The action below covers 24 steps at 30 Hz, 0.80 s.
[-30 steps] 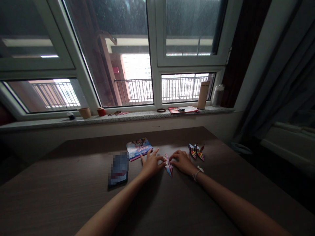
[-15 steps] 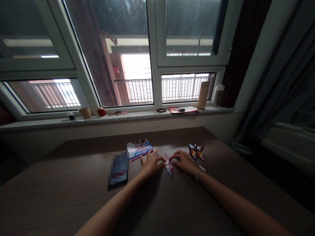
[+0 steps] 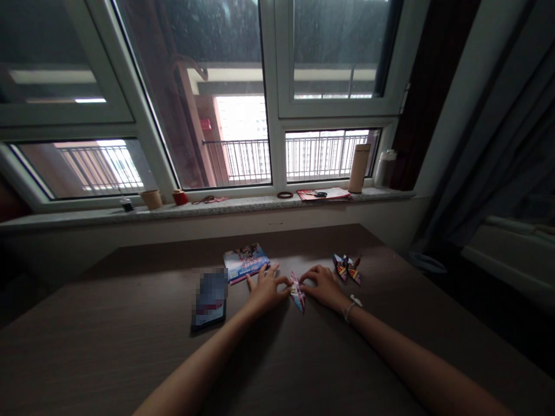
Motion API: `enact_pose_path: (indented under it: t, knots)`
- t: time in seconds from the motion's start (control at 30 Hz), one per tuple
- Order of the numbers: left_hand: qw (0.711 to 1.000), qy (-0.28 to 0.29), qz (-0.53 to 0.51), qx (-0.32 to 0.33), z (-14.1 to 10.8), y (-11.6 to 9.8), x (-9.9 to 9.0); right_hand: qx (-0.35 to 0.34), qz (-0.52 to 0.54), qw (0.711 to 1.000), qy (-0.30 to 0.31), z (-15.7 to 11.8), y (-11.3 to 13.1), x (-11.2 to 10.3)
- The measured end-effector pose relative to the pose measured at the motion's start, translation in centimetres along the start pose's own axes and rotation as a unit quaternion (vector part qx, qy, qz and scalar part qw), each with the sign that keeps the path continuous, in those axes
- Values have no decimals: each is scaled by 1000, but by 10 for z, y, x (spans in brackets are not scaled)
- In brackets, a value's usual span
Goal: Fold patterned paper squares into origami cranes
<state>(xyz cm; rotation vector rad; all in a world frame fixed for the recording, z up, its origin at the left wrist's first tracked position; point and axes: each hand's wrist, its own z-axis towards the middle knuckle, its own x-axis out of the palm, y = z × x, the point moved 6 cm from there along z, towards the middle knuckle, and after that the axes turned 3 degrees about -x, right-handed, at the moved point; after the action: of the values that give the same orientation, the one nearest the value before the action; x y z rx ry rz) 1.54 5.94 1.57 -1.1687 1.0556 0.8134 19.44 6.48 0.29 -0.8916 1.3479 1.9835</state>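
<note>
The pointed, patterned folded paper (image 3: 297, 294) is standing between the left hand (image 3: 266, 290) and right hand (image 3: 323, 287), both curling and pinching its top on the tabletop (image 3: 130, 346).

Narrow pointed paper fold (image 3: 297, 293) in pink-and-blue print, upright-edged and touched on either side by left hand (image 3: 265, 292) and right hand (image 3: 323, 288); two patterned origami cranes (image 3: 347, 268) together just beyond the right hand.

Left forearm (image 3: 203, 355) and right forearm (image 3: 416, 355) enter from the lower edge and converge toward lower centre of frame. Left hand (image 3: 266, 292) is palm down, fingers spread. Right hand (image 3: 323, 288) is palm down, fingers lightly curled. Both hands face inward, just apart.
</note>
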Motion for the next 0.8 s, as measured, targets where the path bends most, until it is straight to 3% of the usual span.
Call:
enact_pose_path:
  t: [0.33,0.8]
  knots:
    - [999,-35,-27,1,5,-3,5,7,-12,1000,-6,1,2,1]
    - [999,-29,-37,-10,3,-8,1,17,-14,1000,-10,0,5,2]
